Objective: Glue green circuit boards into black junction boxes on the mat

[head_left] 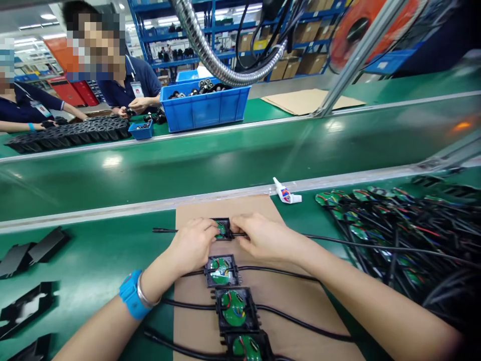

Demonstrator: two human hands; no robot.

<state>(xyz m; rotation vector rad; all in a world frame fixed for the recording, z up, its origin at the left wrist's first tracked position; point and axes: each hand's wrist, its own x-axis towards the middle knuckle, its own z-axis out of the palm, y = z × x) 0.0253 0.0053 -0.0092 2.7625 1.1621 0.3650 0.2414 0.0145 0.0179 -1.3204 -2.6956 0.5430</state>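
At the far end of a cardboard sheet lies a small black plastic housing with a green circuit board in it. My left hand is closed at its left side, fingertips pressed on the board and housing edge. On the other side my right hand is closed around the black cable, close to where it enters the housing; its fingertips are partly hidden. Nearer me, more housings lie in a row, each holding a green board with cables out of both sides.
A pile of wired circuit boards covers the right side. Black plastic housing parts lie at left. A white glue bottle rests by the ledge. Across the green bench stand a blue bin of parts, a black tray and two co-workers.
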